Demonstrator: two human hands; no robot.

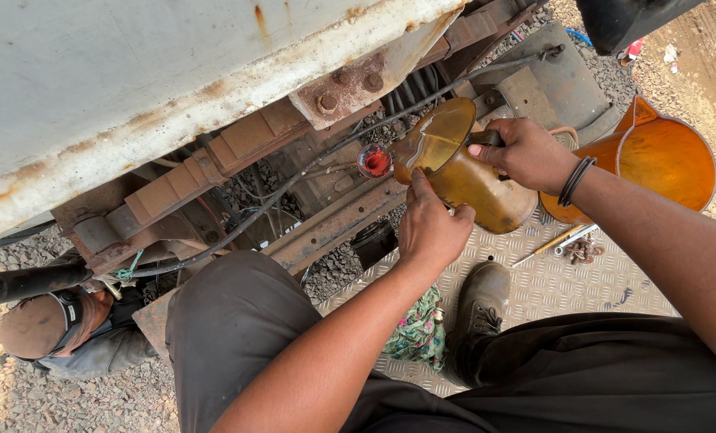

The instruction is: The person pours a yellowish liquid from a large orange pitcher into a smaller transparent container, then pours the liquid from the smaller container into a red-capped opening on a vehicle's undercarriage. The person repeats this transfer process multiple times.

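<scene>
- The step in hand looks like pouring: the amber jug is tipped spout-first toward a small red-centred filler opening on the rusty vehicle frame, and its spout sits just beside that opening.
- The right hand has its grip wrapped tight round the jug's handle, at the jug's upper right.
- The left hand steadies the jug from below and to the left, fingers pressed against its side wall and the thumb up along the rim; that grip is closed on the jug body, not spread.
- Judged from the tilt, the next move calls for a slow, steady tip with the spout kept lined up on the narrow opening, since a small drift would likely spill liquid down the frame.
- Inside the jug a yellowish, oily liquid shows through the translucent wall and lies toward the spout end; how much there is cannot be told.
- Right of the jug stands an orange funnel-shaped vessel; its inside looks wet or tinted, but its contents cannot be told.
- Below the jug, on the chequered metal plate, lie a pen-like tool, some small metal parts, a flowered cloth and the person's boot.
- Far left of the jug, another person in a cap crouches on the gravel.
</scene>
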